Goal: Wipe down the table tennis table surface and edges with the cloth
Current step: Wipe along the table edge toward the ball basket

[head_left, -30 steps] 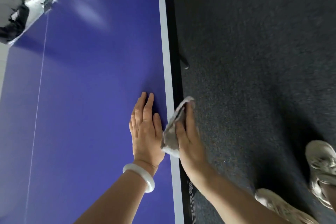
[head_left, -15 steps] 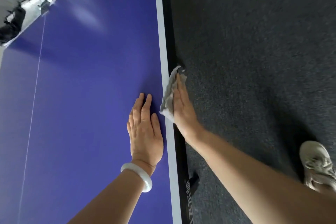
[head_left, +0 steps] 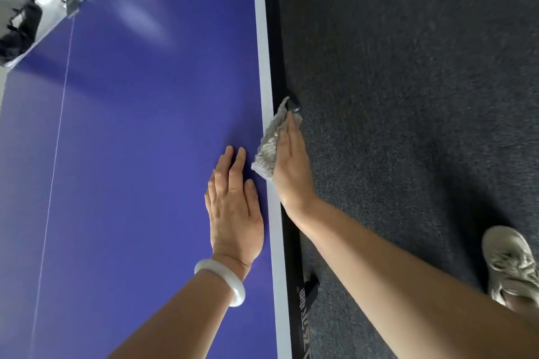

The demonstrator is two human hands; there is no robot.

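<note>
Head camera view, looking down one long side of a blue table tennis table (head_left: 131,154) with a white border stripe (head_left: 264,52) and a black side rail (head_left: 275,38).

The left hand (head_left: 233,207), with a white bangle (head_left: 230,280) on its wrist, lies flat on the blue top, fingers straight and close together, holding nothing.

The right hand (head_left: 291,166) presses a fluffy grey cloth (head_left: 268,146) against the table's edge. Its fingers (head_left: 287,137) are straight, laid along the outer side. The thumb is hidden, so whether it pinches the cloth cannot be told.

The cloth sits between those fingers and the rail. It folds up over the white stripe on the fingers' inner side and pokes just past the fingertips. A small black fitting (head_left: 293,103) juts from the rail just beyond the fingertips.

The step in hand looks like wiping the side edge. To do it well, the cloth should stay wrapped over both stripe and rail, under even pressure, and slide in long strokes. It should ease around the fitting rather than snag on it, while the flat left hand steadies the body.

Dark grey carpet (head_left: 408,96) and a pale trainer (head_left: 510,265) lie well outside the fingers.
</note>
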